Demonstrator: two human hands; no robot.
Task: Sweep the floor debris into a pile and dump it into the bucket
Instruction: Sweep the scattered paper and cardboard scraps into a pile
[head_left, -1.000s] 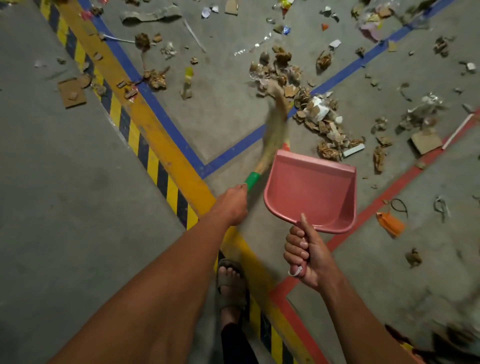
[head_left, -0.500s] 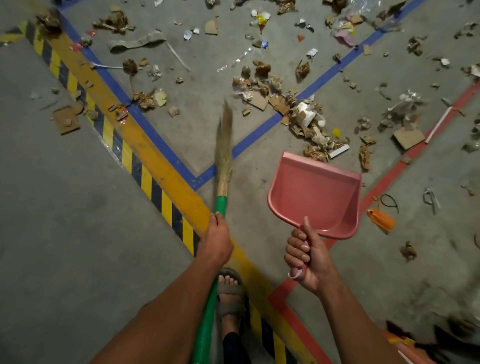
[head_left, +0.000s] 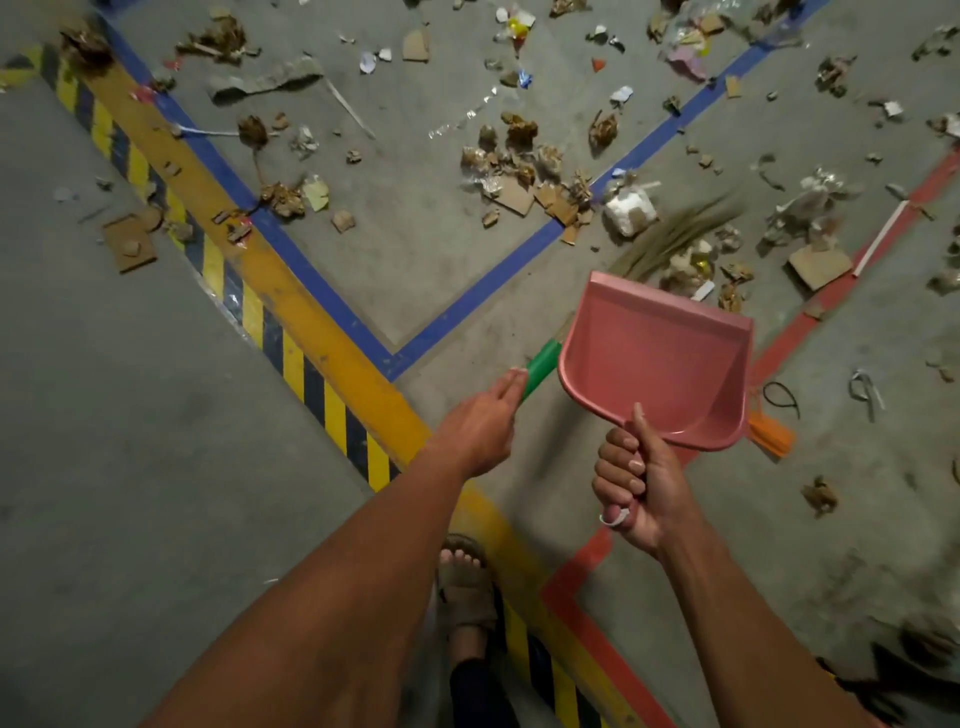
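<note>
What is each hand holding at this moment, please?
Left hand: grips the green broom handle.
Right hand: grips the pink dustpan by its handle.

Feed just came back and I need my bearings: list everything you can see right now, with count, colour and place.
dustpan: one, pink, held off the floor at centre right, empty
broom: one, green handle, straw bristles blurred beyond the dustpan's far edge
debris: many scraps, brown cardboard, paper, plastic, scattered across the upper floor
white lump: one, by the blue line
orange scrap: one, right of the dustpan
black loop: one, beside the orange scrap
floor tape: yellow-black hazard stripe, blue lines, red lines
foot: one, in a sandal, bottom centre
left hand: grips the broom handle
right hand: grips the dustpan handle
</note>
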